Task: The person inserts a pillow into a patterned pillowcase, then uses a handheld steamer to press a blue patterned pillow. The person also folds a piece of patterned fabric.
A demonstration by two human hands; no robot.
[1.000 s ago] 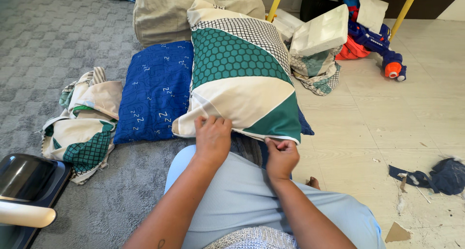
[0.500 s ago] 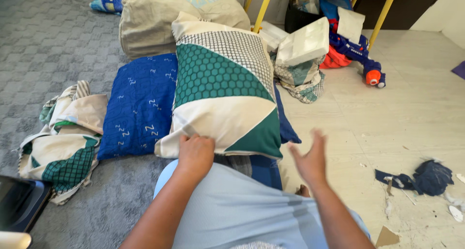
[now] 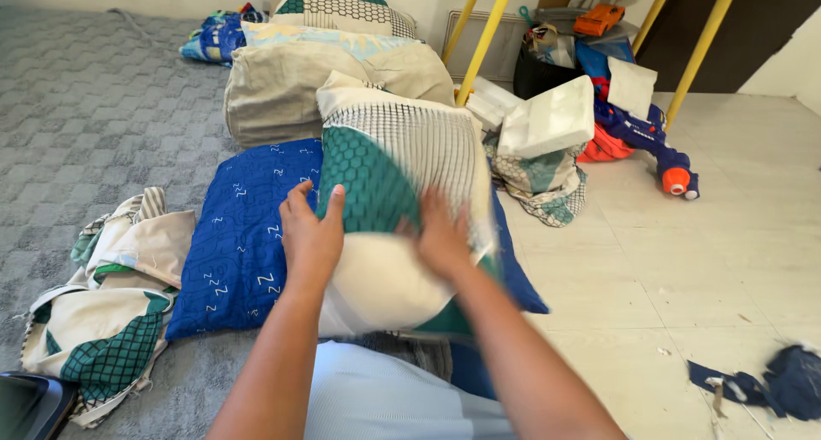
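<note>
A pillow in a green, cream and black-checked case (image 3: 389, 162) stands tilted on my lap, leaning over a blue quilted pillow (image 3: 248, 226). My left hand (image 3: 310, 235) presses flat against its left side, fingers spread on the green honeycomb patch. My right hand (image 3: 440, 235), blurred with motion, lies flat on the pillow's front, right of centre. Both hands push on the pillow rather than pinch it.
A crumpled matching pillowcase (image 3: 111, 312) lies left on the grey carpet (image 3: 94, 106). A beige pillow (image 3: 291, 72) sits behind, more pillows beyond. White foam blocks (image 3: 552, 115), a toy blaster (image 3: 654, 141) and yellow poles (image 3: 487, 29) stand right. Dark cloth scraps (image 3: 770, 384) lie on the pale floor.
Both hands left the pillow's lower edge. The right hand swung out to the side, then came onto the pillow's front; the left moved up its side. The pillow bulges and tilts.
</note>
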